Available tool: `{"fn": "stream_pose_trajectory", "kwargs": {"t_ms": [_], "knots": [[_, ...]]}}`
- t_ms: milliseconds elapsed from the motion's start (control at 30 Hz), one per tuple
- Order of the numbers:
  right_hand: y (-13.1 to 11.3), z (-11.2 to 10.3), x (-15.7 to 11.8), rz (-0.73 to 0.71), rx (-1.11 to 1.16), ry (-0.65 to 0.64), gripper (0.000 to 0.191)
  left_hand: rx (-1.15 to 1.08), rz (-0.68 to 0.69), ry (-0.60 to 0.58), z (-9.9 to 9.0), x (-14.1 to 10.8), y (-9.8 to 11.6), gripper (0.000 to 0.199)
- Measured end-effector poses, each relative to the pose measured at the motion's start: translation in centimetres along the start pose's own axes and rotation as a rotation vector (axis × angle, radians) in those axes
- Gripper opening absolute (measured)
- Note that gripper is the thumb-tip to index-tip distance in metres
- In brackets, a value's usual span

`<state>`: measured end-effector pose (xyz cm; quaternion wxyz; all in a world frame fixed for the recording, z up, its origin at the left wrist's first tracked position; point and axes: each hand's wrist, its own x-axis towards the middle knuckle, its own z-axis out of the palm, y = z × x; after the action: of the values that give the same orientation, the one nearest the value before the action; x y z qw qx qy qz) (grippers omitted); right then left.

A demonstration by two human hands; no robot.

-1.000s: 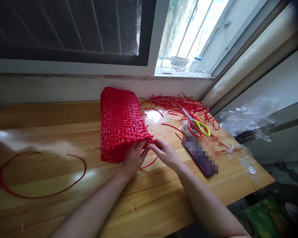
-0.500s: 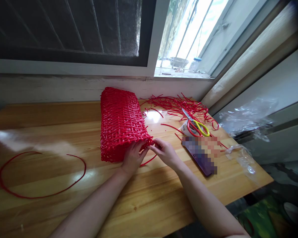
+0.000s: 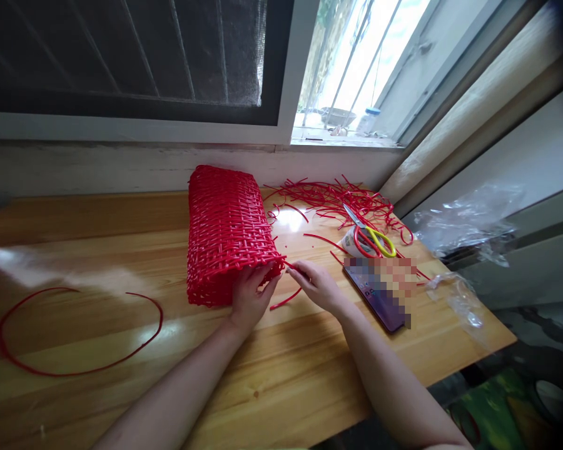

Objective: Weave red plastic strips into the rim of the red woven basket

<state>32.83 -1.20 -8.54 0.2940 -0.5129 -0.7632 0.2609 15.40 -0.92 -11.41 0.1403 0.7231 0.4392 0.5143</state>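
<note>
A red woven basket (image 3: 229,219) lies on its side on the wooden table, its open end toward me. My left hand (image 3: 251,297) grips the basket's rim near its right corner, some fingers hidden inside the opening. Just right of that corner, my right hand (image 3: 314,284) pinches a red weaving strand (image 3: 288,265) that runs to the rim. The strand's tail curves out below my right hand and ends over the table between my two hands.
Behind to the right lies a heap of red strands (image 3: 328,197). Scissors (image 3: 373,237) rest on a white roll (image 3: 351,240), with a phone (image 3: 378,297) nearer me. A looped red strand (image 3: 75,374) lies at left. Clear plastic (image 3: 469,219) is at the right edge.
My right hand has drawn slightly away to the right from the rim, and a short length of strand now shows between. The basket has shifted a little left with my left hand.
</note>
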Motion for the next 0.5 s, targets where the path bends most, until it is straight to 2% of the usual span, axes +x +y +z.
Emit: {"fn": "stream_pose_trajectory", "kwargs": {"t_ms": [133, 233, 367, 500], "knots": [[-0.5, 0.7, 0.1, -0.052, 0.005, 0.001, 0.023, 0.084, 0.045, 0.030, -0.2, 0.1, 0.5, 0.028], [-1.2, 0.6, 0.1, -0.123, -0.070, -0.009, 0.026, 0.093, -0.026, 0.022, -0.2, 0.2, 0.8, 0.027], [-1.7, -1.0, -0.3, -0.216, -0.188, -0.023, 0.029, 0.089, -0.121, -0.043, -0.2, 0.2, 0.9, 0.022], [-1.2, -2.8, -0.9, -0.171, -0.260, -0.053, 0.032, 0.242, -0.046, -0.093, 0.0, 0.0, 0.5, 0.027]]}}
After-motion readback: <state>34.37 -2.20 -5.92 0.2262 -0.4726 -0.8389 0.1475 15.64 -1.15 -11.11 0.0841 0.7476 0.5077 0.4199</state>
